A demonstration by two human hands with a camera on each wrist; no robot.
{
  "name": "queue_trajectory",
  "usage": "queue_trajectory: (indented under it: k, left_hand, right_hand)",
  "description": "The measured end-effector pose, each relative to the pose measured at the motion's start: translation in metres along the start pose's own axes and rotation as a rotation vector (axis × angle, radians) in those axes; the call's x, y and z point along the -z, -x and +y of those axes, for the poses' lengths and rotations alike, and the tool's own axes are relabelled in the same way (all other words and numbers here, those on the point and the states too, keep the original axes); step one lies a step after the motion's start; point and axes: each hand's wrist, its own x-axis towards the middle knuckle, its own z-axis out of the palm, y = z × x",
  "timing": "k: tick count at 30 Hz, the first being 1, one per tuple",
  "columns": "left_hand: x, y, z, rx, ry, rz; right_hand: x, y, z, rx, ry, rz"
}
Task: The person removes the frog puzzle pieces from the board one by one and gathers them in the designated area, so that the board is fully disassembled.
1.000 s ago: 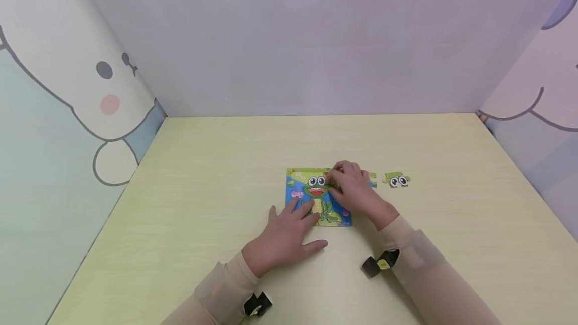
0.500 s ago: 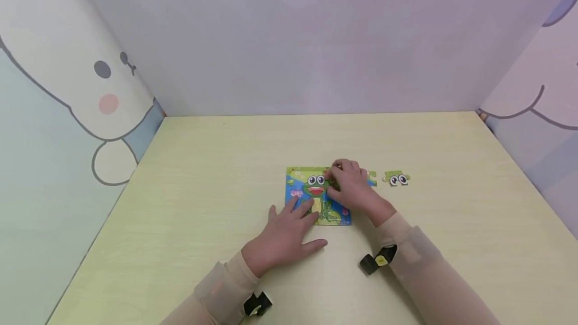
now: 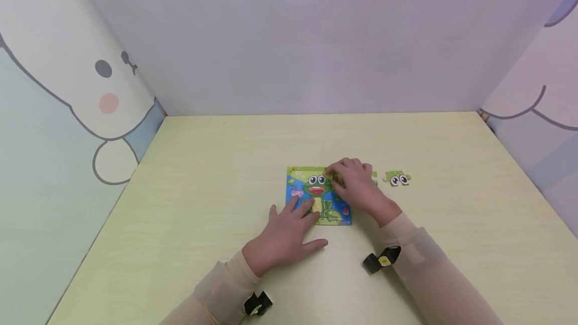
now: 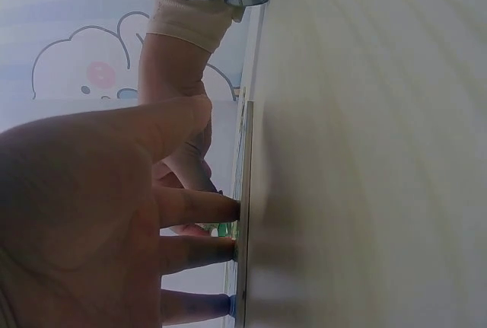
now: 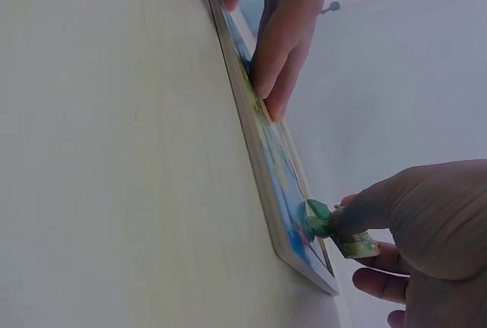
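Note:
A square frog puzzle board (image 3: 339, 213) lies flat on the table, its blue and green picture facing up. My left hand (image 3: 282, 237) rests with spread, straight fingers on its lower left part; in the left wrist view, the fingertips (image 4: 225, 210) press on the board's face. At the board's upper right corner, my right hand (image 3: 354, 182) pinches a green puzzle piece (image 5: 358, 246) between thumb and fingers. The right wrist view shows this piece tilted, one end low at the board's surface. In the head view the right fingers mostly hide the piece.
Right of the board lies a loose puzzle piece with two frog eyes (image 3: 398, 179). Another loose piece (image 3: 374, 175) shows partly behind my right hand. The pale wooden table (image 3: 217, 164) meets a plain back wall (image 3: 289, 39) and side walls with cartoon figures.
My right hand has shifted slightly right at the board's corner and now covers more of the loose piece beside it. The left hand stays in place on the board.

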Motion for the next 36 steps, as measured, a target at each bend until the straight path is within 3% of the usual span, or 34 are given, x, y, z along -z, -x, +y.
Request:
queue_trajectory:
  k: [20,28,36]
  left_hand:
    - [-0.002,-0.001,-0.001,-0.004,0.012,0.002]
    - [-0.002,-0.002,-0.002,0.000,0.023,0.005]
    - [-0.003,-0.003,-0.003,-0.004,0.036,0.010]
  right_hand:
    - [0.013,0.001,0.009,-0.058,-0.083,0.086]
    - [0.032,0.010,0.028,-0.074,-0.075,0.108]
    - [0.050,0.023,0.056,-0.146,-0.084,0.120]
